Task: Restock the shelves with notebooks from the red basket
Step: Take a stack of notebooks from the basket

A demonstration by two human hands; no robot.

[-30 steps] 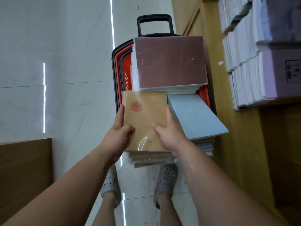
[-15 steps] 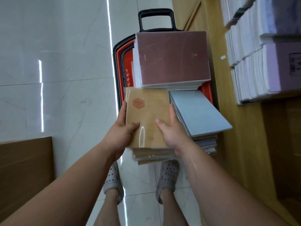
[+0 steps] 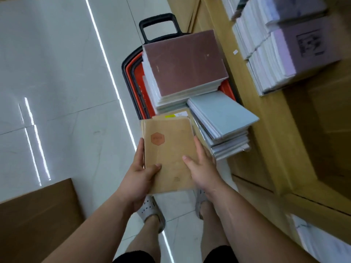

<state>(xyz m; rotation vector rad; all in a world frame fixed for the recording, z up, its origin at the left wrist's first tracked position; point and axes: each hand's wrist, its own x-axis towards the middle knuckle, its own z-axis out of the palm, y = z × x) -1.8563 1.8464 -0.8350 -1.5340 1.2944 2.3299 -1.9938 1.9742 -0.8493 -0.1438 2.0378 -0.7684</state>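
A stack of tan kraft notebooks (image 3: 171, 149) with an orange hexagon on the top cover is lifted clear of the red basket (image 3: 133, 86). My left hand (image 3: 140, 173) grips its left edge, thumb on the cover. My right hand (image 3: 201, 166) holds the right edge, thumb on top, fingers underneath. In the basket stands a tall pile topped by a maroon notebook (image 3: 182, 63), and a pale blue pile (image 3: 222, 114) overhangs its right side. Another tan notebook with a yellow tag (image 3: 174, 115) lies just beyond the held stack.
Wooden shelving (image 3: 266, 130) runs along the right, holding rows of white and lilac notebooks (image 3: 275, 54). A brown wooden surface (image 3: 38, 215) sits at the lower left. The basket's black handle (image 3: 159, 25) points away. My feet in grey clogs stand on the glossy white floor.
Both hands have lifted the tan stack off the basket and pulled it toward me. The view has tilted to the right.
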